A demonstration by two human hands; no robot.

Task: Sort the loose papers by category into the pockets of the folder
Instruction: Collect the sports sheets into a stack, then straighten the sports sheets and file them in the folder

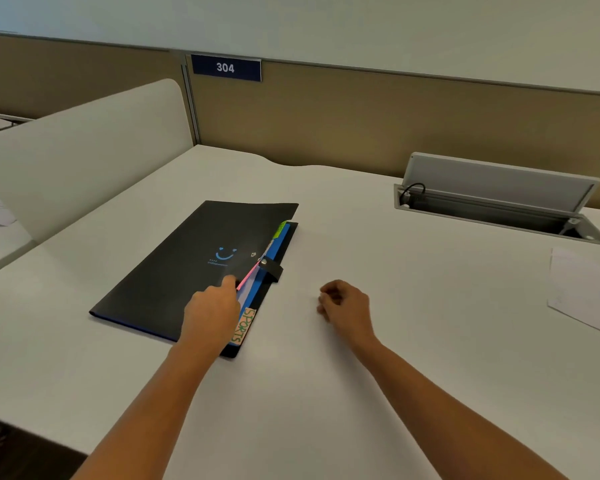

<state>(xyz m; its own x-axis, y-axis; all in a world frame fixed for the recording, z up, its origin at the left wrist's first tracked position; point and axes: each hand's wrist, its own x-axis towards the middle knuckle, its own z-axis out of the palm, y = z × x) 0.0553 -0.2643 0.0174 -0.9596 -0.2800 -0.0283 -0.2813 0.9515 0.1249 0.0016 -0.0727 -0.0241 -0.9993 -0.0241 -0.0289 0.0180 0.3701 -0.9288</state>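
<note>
The folder [187, 258] is laid on the table [395, 323]. Its cover edge is touched by the left hand [212, 313]; a pinch cannot be told. The right hand [343, 303] is loosely curled, nothing held

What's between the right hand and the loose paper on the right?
Only bare table, per the head view, between right hand and loose paper.

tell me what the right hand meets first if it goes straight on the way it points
Probably the black plastic folder, at its open edge by the black snap strap; only bare white table lies between, though depth is unclear.
</note>
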